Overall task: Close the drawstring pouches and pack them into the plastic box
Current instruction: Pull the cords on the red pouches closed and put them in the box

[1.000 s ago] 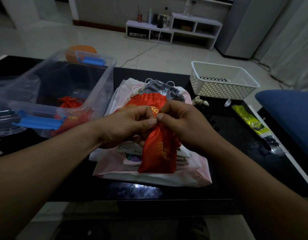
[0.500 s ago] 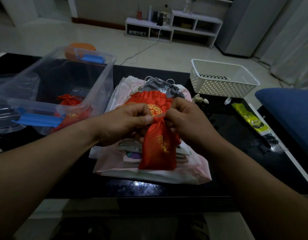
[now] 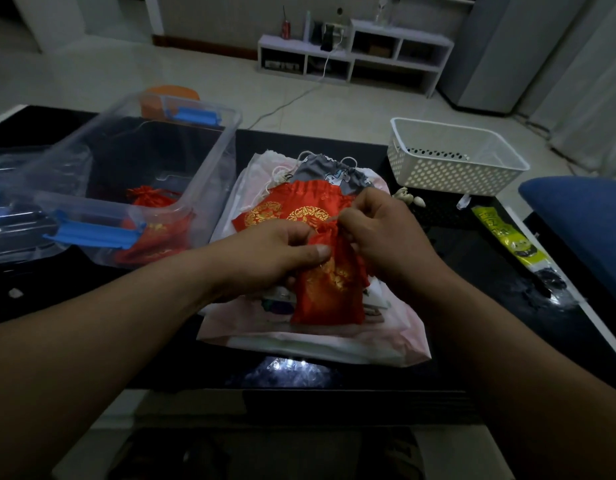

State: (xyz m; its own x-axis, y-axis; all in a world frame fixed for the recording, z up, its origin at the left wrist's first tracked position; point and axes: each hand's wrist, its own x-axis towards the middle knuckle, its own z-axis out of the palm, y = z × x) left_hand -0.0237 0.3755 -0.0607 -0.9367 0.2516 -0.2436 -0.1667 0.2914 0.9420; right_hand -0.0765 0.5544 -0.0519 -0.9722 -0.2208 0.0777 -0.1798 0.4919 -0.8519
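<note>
A small red pouch with gold embroidery (image 3: pixel 329 296) hangs over a pile of pouches in the middle of the table. My left hand (image 3: pixel 272 254) grips its gathered neck from the left. My right hand (image 3: pixel 379 233) pinches the drawstring at the neck from the right. Behind them lies a wider red pouch (image 3: pixel 292 209), open and flat, and a grey drawstring pouch (image 3: pixel 330 173) behind that. A pale pink pouch (image 3: pixel 310 337) lies underneath. The clear plastic box (image 3: pixel 209 174) with blue latches stands at the left and holds red pouches (image 3: pixel 150 199).
A white perforated basket (image 3: pixel 448 164) stands at the back right. A yellow-green packet (image 3: pixel 507 237) lies along the right edge of the black glass table (image 3: pixel 448 289). The box's clear lid (image 3: pixel 15 188) lies at the far left. A blue cushion (image 3: pixel 583 216) sits at the right.
My hands have drawn the small red pouch's neck tighter. My right hand has shifted slightly right and up with the string; my left thumb now lies across the neck.
</note>
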